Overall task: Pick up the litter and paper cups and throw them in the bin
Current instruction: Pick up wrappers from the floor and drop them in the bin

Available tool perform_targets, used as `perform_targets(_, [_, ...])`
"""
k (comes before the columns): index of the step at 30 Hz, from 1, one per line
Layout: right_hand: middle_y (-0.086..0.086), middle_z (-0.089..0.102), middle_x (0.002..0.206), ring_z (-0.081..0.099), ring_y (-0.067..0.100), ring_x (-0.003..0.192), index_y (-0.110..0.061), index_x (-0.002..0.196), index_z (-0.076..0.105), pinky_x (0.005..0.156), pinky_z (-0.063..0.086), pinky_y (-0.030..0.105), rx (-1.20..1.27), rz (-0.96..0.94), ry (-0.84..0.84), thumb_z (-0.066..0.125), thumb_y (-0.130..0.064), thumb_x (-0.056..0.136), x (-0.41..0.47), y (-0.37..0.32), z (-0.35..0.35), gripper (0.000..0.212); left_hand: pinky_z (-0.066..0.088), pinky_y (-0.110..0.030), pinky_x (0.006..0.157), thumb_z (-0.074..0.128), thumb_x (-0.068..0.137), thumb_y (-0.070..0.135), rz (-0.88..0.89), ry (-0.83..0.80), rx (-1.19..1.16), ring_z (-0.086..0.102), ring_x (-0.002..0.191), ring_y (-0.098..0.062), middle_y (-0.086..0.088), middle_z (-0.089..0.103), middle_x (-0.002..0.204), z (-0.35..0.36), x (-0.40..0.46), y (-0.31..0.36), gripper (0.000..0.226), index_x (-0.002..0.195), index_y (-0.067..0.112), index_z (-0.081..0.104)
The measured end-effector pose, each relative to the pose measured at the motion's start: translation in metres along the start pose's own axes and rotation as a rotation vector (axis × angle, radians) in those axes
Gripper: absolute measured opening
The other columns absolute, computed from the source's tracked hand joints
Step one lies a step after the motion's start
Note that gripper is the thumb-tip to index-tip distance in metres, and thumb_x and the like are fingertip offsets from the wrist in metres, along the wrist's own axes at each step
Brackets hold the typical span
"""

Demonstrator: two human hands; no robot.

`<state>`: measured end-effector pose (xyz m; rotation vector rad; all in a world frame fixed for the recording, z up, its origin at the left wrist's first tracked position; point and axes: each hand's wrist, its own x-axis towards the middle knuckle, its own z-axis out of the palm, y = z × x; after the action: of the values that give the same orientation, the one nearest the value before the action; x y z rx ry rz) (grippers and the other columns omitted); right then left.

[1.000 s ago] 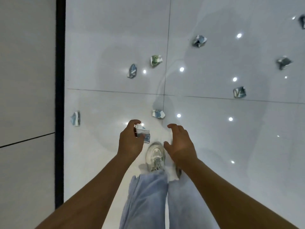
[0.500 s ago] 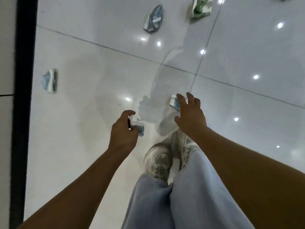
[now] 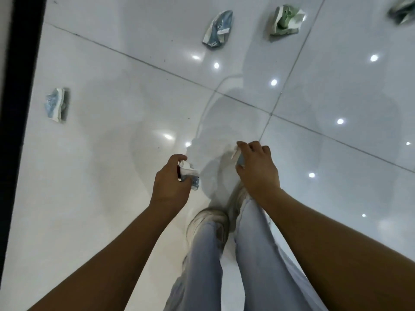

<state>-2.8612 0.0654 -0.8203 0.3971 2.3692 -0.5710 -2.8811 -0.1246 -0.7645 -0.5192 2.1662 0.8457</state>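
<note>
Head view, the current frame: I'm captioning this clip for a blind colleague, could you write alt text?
A person looking down at a glossy white tiled floor holds a crumpled paper cup in each hand: left hand, right hand. More crushed cups lie ahead: a blue one, a green one, and another blue one at left.

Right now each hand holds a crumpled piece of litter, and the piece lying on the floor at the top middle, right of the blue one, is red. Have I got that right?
Not quite: the head view shows that piece, the crumpled cup right of the blue crumpled cup, is green and white, not red. The rest holds: the left hand grips a crumpled paper, and the right hand pinches another piece of litter.
</note>
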Motion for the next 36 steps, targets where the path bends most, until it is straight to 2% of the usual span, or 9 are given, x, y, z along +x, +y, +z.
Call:
perform_targets(7, [-0.003,0.048,0.134,0.041,0.018,0.122,-0.026,0.145,0.036,0.091,0.048,0.032,0.056,-0.148,0.025,0.06,-0.025,0.092,-0.104,-0.078,-0.138,0.058,0.052,-0.035,0.08,0.061,0.084,0.001,0.059,0.036,-0.064,0.061,0.089,-0.022,-0.004,0.062,0.104,-0.098,-0.105,0.073,0.043,0.121,0.019,0.052])
perform_targets(13, [-0.003,0.048,0.138,0.042,0.019,0.124,-0.025,0.145,0.037,0.094,0.046,0.033,0.06,-0.264,0.077,0.062,-0.026,0.091,-0.205,-0.178,-0.276,0.06,0.045,-0.021,0.07,0.055,0.086,0.001,0.174,0.084,-0.041,0.062,0.086,-0.017,0.0,0.061,0.102,-0.221,-0.208,0.156,0.044,0.126,0.021,0.051])
perform_targets(17, [-0.001,0.051,0.134,0.046,0.021,0.119,-0.024,0.14,0.041,0.091,0.049,0.035,0.025,-0.376,0.067,0.064,-0.028,0.089,-0.26,-0.245,-0.352,0.056,0.044,-0.019,0.074,0.052,0.088,0.0,0.196,0.115,-0.069,0.06,0.092,-0.017,-0.004,0.059,0.112,-0.303,-0.273,0.203,0.049,0.133,0.019,0.048])
perform_targets(20, [0.001,0.052,0.132,0.047,0.023,0.117,-0.022,0.139,0.042,0.09,0.049,0.035,-0.031,-0.509,0.033,0.063,-0.03,0.089,-0.297,-0.292,-0.394,0.055,0.042,-0.015,0.071,0.051,0.089,0.0,0.174,0.15,-0.085,0.056,0.092,-0.015,-0.006,0.057,0.119,-0.355,-0.327,0.221,0.053,0.139,0.017,0.043])
perform_targets(23, [0.003,0.051,0.131,0.047,0.023,0.117,-0.021,0.14,0.042,0.089,0.049,0.035,-0.096,-0.619,0.001,0.063,-0.03,0.089,-0.331,-0.326,-0.423,0.055,0.044,-0.018,0.068,0.049,0.089,0.0,0.097,0.213,-0.122,0.055,0.1,-0.019,-0.008,0.053,0.126,-0.388,-0.378,0.228,0.056,0.141,0.018,0.041])
perform_targets(25, [0.004,0.052,0.131,0.049,0.023,0.116,-0.02,0.139,0.043,0.09,0.05,0.036,-0.138,-0.704,-0.004,0.065,-0.03,0.088,-0.357,-0.346,-0.438,0.056,0.046,-0.019,0.072,0.051,0.088,0.001,0.049,0.285,-0.167,0.059,0.102,-0.023,-0.008,0.053,0.13,-0.404,-0.417,0.223,0.057,0.141,0.018,0.042])
perform_targets(29, [0.004,0.052,0.132,0.05,0.022,0.117,-0.021,0.14,0.042,0.093,0.048,0.034,-0.226,-0.847,-0.064,0.066,-0.032,0.088,-0.406,-0.38,-0.457,0.058,0.048,-0.022,0.075,0.054,0.088,0.004,-0.028,0.443,-0.273,0.061,0.099,-0.023,-0.007,0.058,0.126,-0.421,-0.49,0.205,0.055,0.14,0.019,0.043])
perform_targets(32, [0.004,0.053,0.13,0.052,0.023,0.116,-0.021,0.138,0.045,0.092,0.048,0.035,-0.3,-0.95,-0.104,0.067,-0.033,0.087,-0.444,-0.406,-0.459,0.057,0.045,-0.021,0.072,0.056,0.087,0.005,-0.089,0.557,-0.345,0.057,0.096,-0.019,-0.006,0.055,0.129,-0.425,-0.542,0.184,0.059,0.141,0.022,0.04])
perform_targets(36, [0.006,0.054,0.125,0.054,0.024,0.112,-0.02,0.136,0.047,0.087,0.048,0.034,-0.396,-1.13,-0.153,0.069,-0.031,0.086,-0.509,-0.44,-0.44,0.056,0.045,-0.023,0.071,0.057,0.086,0.006,-0.205,0.733,-0.487,0.058,0.101,-0.023,-0.007,0.053,0.13,-0.421,-0.618,0.139,0.061,0.142,0.019,0.037])
